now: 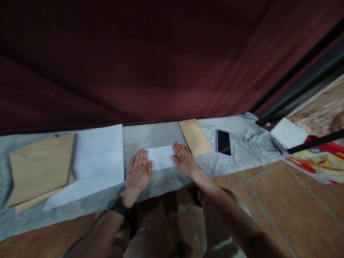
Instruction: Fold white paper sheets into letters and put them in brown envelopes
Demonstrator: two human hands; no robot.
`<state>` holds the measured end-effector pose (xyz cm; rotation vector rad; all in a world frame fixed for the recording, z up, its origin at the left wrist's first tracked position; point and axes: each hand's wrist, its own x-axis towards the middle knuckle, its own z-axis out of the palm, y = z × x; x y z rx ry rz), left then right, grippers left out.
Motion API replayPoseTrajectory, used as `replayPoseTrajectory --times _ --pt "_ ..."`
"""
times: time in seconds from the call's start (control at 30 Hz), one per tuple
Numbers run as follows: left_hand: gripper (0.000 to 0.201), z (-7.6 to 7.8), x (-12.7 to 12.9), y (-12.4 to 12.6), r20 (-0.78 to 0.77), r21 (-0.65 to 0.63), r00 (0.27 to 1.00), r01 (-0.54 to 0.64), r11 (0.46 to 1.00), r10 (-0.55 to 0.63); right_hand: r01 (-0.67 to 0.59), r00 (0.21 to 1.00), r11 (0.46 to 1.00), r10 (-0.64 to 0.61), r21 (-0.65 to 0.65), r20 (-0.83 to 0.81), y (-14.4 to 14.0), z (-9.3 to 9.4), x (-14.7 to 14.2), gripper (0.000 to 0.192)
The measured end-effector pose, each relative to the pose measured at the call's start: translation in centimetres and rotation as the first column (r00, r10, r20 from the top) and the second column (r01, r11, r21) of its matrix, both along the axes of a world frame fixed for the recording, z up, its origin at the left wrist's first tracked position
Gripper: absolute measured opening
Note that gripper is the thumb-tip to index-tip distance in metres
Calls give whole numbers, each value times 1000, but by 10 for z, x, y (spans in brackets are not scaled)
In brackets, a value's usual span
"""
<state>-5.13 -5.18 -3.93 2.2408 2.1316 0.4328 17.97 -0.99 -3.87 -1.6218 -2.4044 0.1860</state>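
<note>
A small folded white paper point(161, 157) lies flat on a grey cloth-covered ledge point(158, 138). My left hand point(138, 172) presses palm-down on the paper's left end, fingers together and stretched out. My right hand point(184, 159) lies flat on its right end in the same way. Neither hand grips anything. A dark band sits on my left wrist.
White sheets point(98, 157) and brown envelopes point(40, 166) are stacked to the left. One brown envelope point(195, 137) and a dark phone point(224, 142) lie to the right. Dark red curtain point(150, 61) hangs behind; tiled floor point(282, 200) lies below, black bars point(298, 71) at right.
</note>
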Motion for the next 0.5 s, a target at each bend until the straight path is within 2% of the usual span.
replayPoseTrajectory --times 0.1,0.2,0.33,0.5 --pt "59 7 -2 4 75 -2 997 -11 1000 12 -4 999 1000 4 5 -43 1 6 -2 56" --pt "59 12 -4 12 222 -34 975 -25 999 32 -113 990 994 113 8 -85 -4 9 -9 58" --pt "57 13 -11 23 435 -74 895 -72 995 97 -300 952 954 298 -9 -72 -18 6 -19 69" --pt "61 9 -16 30 583 -123 792 -132 984 179 -337 940 942 336 -1 -51 -22 6 -22 72"
